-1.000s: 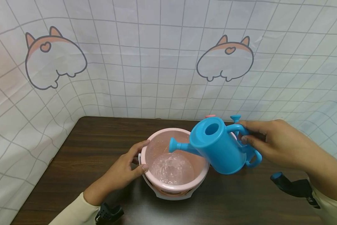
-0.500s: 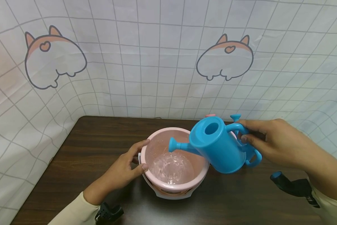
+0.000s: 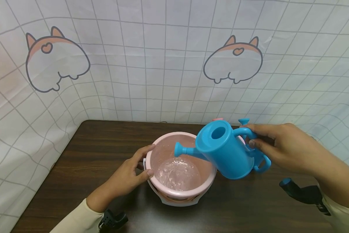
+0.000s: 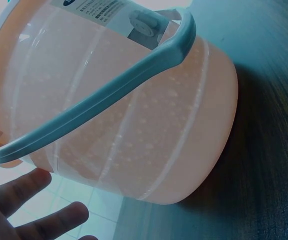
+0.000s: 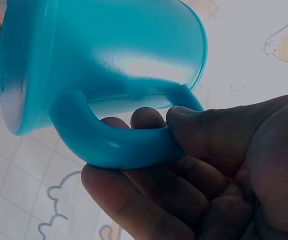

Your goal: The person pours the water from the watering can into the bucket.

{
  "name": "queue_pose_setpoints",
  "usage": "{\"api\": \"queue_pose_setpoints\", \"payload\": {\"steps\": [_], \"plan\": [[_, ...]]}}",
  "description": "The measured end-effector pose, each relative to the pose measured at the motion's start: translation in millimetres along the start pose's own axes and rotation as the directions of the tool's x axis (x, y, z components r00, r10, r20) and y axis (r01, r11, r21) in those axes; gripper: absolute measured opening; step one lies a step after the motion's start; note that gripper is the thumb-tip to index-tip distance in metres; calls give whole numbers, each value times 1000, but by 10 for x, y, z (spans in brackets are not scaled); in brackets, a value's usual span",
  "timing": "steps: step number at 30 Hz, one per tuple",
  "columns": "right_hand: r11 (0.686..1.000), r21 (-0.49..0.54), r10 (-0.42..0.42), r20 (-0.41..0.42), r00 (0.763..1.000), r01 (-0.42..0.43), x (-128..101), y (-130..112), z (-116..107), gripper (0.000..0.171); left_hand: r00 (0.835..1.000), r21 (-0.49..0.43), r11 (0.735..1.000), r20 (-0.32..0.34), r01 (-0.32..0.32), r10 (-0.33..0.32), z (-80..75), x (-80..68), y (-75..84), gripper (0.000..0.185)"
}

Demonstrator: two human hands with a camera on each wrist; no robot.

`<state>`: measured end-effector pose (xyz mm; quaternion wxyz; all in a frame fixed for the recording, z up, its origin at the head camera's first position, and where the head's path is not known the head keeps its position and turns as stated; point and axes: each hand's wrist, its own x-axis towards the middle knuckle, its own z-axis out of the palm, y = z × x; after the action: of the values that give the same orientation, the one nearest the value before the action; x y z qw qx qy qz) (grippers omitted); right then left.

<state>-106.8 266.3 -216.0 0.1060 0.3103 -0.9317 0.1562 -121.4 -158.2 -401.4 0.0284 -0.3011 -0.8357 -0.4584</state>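
Note:
A pink bucket (image 3: pixel 209 168) with a white handle (image 4: pixel 108 95) stands on the dark wooden table and has rippling water (image 3: pixel 178 174) in its bottom. My left hand (image 3: pixel 130 173) grips the bucket's left rim, thumb on the near side and fingers over the edge. My right hand (image 3: pixel 279 145) holds a blue toy watering can (image 3: pixel 224 150) by its handle (image 5: pixel 118 145), tilted so the spout (image 3: pixel 184 150) points down over the bucket's opening. The right wrist view shows fingers curled through that handle.
A white grid-patterned cloth (image 3: pixel 163 64) with cartoon animal prints forms the backdrop and left side. A small pink thing (image 3: pixel 217 119) and a blue knob (image 3: pixel 243 121) peek out behind the can. Wrist-worn black devices (image 3: pixel 304 194) hang near the table's front.
The watering can has shifted very slightly left. The water in the bucket keeps rippling. The left hand has not moved.

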Motion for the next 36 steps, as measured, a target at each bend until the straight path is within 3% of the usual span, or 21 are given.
{"api": "queue_pose_setpoints", "payload": {"steps": [14, 36], "plan": [[999, -4, -41, -13, 999, 41, 18, 8, 18, 45, 1000, -1, 1000, 2, 4, -4, -3, 1, -5, 70], [1000, 8, -27, -42, 999, 27, 27, -11, 47, 47, 1000, -12, 1000, 2, 1, -1, 2, -11, -23, 69]]}}
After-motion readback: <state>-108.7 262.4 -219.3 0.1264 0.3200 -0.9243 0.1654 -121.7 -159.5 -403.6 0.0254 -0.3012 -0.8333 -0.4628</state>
